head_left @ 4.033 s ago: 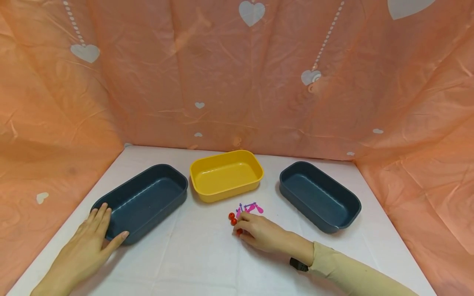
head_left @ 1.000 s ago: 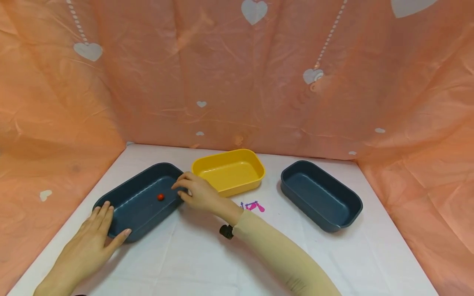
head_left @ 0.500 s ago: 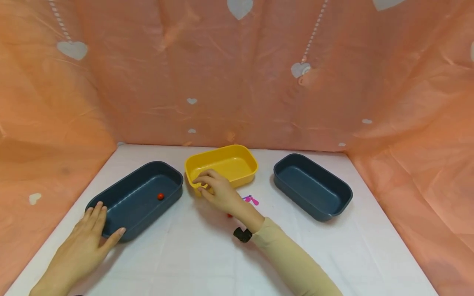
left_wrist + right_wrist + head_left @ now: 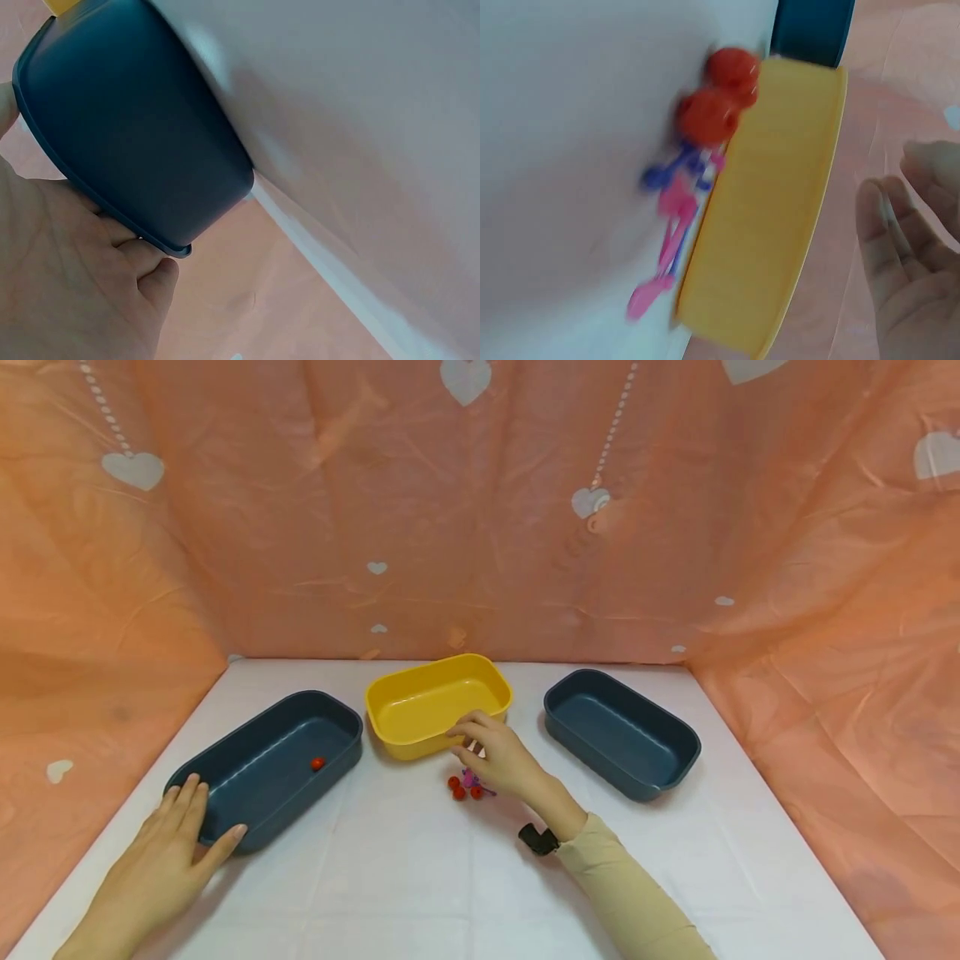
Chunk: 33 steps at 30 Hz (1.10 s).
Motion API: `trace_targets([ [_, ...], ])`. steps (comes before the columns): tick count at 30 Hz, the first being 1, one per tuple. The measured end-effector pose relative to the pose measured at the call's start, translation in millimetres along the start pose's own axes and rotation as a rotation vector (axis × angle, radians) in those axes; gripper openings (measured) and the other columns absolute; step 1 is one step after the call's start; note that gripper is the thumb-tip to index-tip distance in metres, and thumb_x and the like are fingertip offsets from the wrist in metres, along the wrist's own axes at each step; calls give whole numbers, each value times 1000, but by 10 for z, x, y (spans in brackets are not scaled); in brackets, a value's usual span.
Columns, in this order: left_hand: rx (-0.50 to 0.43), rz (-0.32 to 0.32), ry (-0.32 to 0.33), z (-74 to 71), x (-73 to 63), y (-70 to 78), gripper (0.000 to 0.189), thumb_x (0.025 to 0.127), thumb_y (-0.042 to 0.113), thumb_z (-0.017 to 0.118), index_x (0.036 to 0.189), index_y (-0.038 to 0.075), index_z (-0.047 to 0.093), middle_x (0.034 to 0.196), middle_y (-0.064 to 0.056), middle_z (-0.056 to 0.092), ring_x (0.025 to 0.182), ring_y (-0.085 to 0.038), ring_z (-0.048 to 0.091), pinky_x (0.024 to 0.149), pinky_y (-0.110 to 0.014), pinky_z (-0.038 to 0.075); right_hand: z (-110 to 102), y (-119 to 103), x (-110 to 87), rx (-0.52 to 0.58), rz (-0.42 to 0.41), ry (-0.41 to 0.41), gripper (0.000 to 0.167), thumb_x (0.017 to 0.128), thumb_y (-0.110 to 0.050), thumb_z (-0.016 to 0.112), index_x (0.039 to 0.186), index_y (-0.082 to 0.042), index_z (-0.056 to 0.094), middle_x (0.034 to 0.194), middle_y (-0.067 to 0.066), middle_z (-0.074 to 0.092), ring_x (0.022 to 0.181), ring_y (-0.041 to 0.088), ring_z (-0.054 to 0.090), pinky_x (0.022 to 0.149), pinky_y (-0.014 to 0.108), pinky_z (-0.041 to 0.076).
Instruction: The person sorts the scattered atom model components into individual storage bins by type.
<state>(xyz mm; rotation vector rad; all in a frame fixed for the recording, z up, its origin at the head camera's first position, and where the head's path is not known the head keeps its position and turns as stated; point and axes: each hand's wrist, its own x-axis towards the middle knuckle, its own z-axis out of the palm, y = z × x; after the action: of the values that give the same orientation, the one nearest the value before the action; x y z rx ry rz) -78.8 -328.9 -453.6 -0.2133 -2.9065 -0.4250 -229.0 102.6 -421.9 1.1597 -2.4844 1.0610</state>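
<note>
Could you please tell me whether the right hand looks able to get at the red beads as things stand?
Probably yes: the right hand appears empty and hovers near the red beads, which lie on the white cloth beside the pink and purple pieces, with nothing covering them.

I have three trays on the tabletop (image 4: 375, 885): one yellow tray (image 4: 431, 706) and two dark blue trays (image 4: 273, 768). I make it four red beads (image 4: 459, 793) altogether, three lying on the tabletop and one inside a dark blue tray. The pink and purple pieces (image 4: 676, 196) overlap, so I cannot number them. I count two hands, one left hand (image 4: 157, 860) and one right hand (image 4: 498, 758).
</note>
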Motion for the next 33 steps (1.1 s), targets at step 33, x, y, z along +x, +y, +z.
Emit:
trace_targets([
  [33, 1, 0, 3, -8, -20, -11, 87, 107, 41, 57, 154, -22, 18, 164, -41, 9, 154, -53, -3, 125, -43, -18, -62, 202, -314, -34, 82, -366, 20, 91, -7, 81, 111, -10, 79, 102, 2, 68, 85, 15, 61, 78, 22, 54],
])
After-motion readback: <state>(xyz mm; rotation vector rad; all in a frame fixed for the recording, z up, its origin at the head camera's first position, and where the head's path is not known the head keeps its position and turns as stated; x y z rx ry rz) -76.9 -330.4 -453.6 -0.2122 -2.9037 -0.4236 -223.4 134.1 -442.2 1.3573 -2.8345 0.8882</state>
